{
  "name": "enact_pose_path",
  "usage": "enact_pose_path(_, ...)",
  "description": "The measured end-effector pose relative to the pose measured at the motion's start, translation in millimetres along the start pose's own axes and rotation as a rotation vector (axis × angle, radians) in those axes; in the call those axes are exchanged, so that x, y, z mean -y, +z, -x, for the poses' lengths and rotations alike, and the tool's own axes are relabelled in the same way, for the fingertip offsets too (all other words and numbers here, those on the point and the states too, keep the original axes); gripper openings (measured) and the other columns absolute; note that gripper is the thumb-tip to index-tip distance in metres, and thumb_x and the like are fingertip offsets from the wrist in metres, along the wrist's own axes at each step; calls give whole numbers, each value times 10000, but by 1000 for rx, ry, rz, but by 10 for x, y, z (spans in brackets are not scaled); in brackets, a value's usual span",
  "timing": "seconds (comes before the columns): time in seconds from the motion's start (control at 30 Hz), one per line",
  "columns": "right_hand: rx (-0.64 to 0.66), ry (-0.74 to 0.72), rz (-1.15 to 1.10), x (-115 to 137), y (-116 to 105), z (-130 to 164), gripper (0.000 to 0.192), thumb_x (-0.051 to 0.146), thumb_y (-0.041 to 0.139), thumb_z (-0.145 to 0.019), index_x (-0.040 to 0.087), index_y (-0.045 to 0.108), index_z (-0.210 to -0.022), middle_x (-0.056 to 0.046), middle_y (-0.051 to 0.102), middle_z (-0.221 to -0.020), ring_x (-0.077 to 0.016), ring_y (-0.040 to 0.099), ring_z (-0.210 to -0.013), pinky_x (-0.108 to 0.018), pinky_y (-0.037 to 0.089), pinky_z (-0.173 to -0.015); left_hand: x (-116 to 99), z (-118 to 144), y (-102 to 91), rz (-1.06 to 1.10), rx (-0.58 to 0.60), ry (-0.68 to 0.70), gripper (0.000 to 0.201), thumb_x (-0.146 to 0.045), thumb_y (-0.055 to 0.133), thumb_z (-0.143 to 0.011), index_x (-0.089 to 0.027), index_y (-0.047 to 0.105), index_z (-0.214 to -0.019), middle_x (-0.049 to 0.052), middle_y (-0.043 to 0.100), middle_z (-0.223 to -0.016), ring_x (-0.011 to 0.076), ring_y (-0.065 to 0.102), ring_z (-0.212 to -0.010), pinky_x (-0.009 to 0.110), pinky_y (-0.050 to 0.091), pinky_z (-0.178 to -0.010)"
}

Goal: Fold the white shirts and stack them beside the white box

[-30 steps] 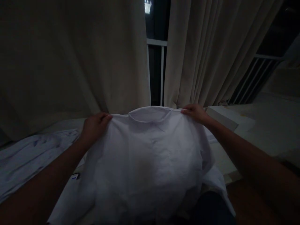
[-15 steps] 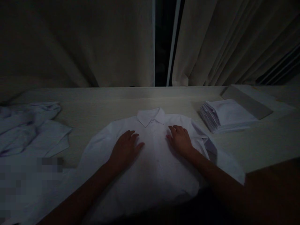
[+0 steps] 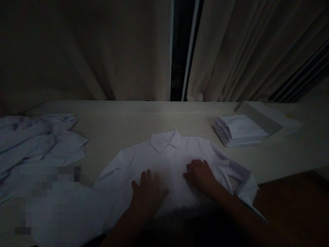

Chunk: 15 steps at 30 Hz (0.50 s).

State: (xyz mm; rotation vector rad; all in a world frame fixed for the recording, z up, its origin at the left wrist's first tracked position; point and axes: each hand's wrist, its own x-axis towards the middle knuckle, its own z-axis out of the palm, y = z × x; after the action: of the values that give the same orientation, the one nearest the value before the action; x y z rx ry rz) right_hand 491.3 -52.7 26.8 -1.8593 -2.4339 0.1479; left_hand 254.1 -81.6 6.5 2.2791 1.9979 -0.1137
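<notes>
A pale bench point(image 3: 123, 120) before drawn curtains point(image 3: 102, 51) in a dim room. A white shirt point(image 3: 167, 154) is laid flat, pressed by 2 open hands, left hand point(image 3: 149, 195) and right hand point(image 3: 200, 175); folded stack point(image 3: 239, 130) at right.

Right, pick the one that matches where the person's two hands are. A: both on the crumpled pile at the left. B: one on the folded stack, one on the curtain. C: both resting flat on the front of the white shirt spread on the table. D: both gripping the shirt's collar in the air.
C: the left hand and right hand lie palm-down on the white shirt, spread flat on the table.
</notes>
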Motion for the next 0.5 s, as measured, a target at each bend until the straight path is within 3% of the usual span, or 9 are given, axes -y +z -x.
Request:
enact_pose_path(0.07, -79, 13, -43, 64, -53, -176, 332, 392, 499, -951, 187, 659, -1158, -141, 636, -1245, -288, 542, -1187, -483, 330, -1061, -32, -129, -97, 4, -87, 43, 640, -544, 448, -882, -114, 524, -1350, 228, 417, -1492, 404, 340, -1402, 625, 320, -1082)
enact_pose_path(0.17, -195, 47, -97, 133, -39, -546, 417, 325, 447, -973, 131, 551, -1327, -154, 561, -1369, -272, 476, -1280, -439, 315, -1092, -25, -428, -151, 20, -231, 104, 711, -542, 424, -905, -63, 417, -1430, 216, 328, -1548, 355, 301, -1434, 520, 287, -1151)
enact_pose_path(0.3, -180, 9, -126, 216, 199, -888, 463, 310, 414, -987, 151, 461, -1419, -137, 465, -1474, -270, 396, -1361, -461, 286, -1115, 125, -796, 6, 47, -278, 171, 697, -556, 380, -928, -181, 303, -1511, 148, 274, -1588, 351, 265, -1451, 573, 262, -1145)
enact_pose_path(0.4, -160, -85, -120, 291, 406, -925, 424, 273, 386, -996, 220, 483, -1405, -96, 454, -1490, -272, 337, -1398, -500, 258, -1120, 275, -961, 156, 48, -271, 190, 671, -573, 332, -940, -210, 322, -1505, 116, 273, -1593, 347, 229, -1465, 606, 195, -1157)
enact_pose_path(0.5, -235, -121, -108, 352, 452, -906, 405, 225, 410, -975, 206, 525, -1363, -111, 444, -1487, -286, 332, -1382, -487, 271, -1103, 385, -1067, 215, 57, -256, 203, 687, -607, 293, -939, -210, 335, -1498, 93, 260, -1601, 337, 189, -1478, 612, 136, -1169)
